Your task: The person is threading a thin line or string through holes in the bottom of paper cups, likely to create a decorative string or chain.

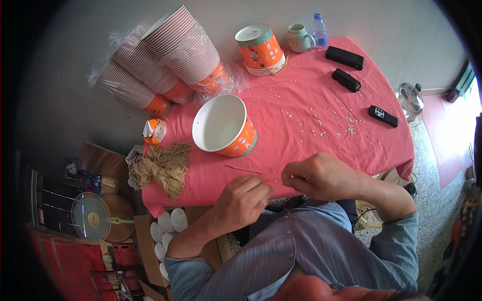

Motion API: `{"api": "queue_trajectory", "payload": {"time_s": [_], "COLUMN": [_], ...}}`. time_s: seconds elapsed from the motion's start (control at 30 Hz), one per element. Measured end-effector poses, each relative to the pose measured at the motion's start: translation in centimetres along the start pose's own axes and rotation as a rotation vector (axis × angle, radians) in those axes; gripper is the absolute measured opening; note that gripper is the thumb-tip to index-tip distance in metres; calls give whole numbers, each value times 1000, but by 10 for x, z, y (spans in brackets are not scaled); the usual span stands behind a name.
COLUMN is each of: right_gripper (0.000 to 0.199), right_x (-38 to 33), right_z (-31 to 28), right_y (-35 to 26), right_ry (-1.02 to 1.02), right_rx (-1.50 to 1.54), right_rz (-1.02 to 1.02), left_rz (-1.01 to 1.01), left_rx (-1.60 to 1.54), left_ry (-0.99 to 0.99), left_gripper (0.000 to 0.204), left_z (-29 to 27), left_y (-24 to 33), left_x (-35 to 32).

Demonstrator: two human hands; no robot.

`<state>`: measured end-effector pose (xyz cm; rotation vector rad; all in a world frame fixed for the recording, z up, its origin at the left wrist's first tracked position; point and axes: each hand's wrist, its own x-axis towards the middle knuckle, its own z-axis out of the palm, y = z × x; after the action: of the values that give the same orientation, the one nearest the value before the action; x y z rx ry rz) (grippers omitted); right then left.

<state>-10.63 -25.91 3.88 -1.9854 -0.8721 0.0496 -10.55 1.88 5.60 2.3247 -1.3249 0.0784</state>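
Observation:
My left hand [244,199] and my right hand [319,175] meet at the near edge of a table under a pink cloth [306,115]. Both pinch a thin tan string [248,169] that runs left across the cloth toward an orange and white paper bucket [225,126], which lies tilted with its white inside showing. A bundle of the same tan strings [163,168] lies at the table's left corner. Several small white paper dots [321,123] are scattered over the cloth.
Stacks of paper buckets in plastic wrap [165,57] lie at the far left. A short bucket stack [261,50], a mug [300,38], a water bottle [319,31] and three black remotes [346,79] sit farther back. A fan [91,215] and a carton of white lids [165,228] stand below left.

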Motion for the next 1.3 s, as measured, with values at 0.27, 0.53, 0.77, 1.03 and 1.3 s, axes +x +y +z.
{"api": "queue_trajectory", "payload": {"time_s": [0.27, 0.53, 0.77, 1.03, 1.3], "right_gripper": [13, 12, 14, 15, 14], "right_x": [13, 19, 19, 23, 27], "right_z": [1, 20, 23, 25, 25], "right_y": [10, 15, 17, 19, 25], "right_ry": [125, 145, 116, 101, 132], "right_rx": [95, -98, -108, -94, -37], "right_rz": [208, 7, 7, 6, 10], "left_rz": [-316, -639, -561, -338, -65], "left_rx": [-237, -987, -826, -385, -19], "left_ry": [237, -21, -6, 118, 273], "left_gripper": [10, 30, 27, 11, 15], "left_z": [-9, 2, 11, 4, 20], "left_y": [-17, -23, -20, -16, -31], "left_x": [9, 12, 8, 14, 12]}}
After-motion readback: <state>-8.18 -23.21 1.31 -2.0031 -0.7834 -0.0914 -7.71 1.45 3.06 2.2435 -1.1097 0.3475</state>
